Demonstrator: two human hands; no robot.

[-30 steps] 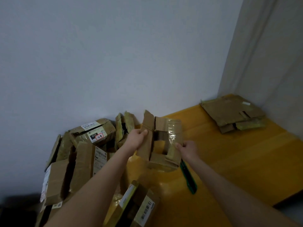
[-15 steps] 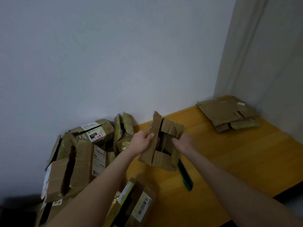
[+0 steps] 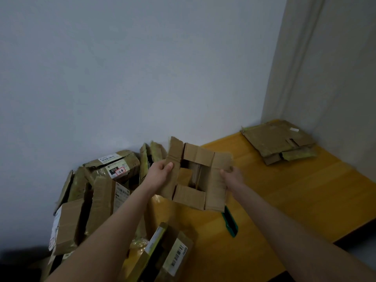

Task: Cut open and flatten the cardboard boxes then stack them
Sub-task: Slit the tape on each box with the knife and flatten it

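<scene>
Fingers (image 3: pixel 169 165) of left hand (image 3: pixel 160 173) and right hand (image 3: pixel 233 177) pinch opposite flap edges of box (image 3: pixel 190 195) over table (image 3: pixel 295 200).

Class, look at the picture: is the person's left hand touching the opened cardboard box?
Touching. The head view shows the left hand gripping the left flap of the open box, thumb laid on its face.

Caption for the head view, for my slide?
Opened cardboard box held by left hand and right hand over the yellow table; green cutter lies on it, flattened boxes at far right.
</scene>
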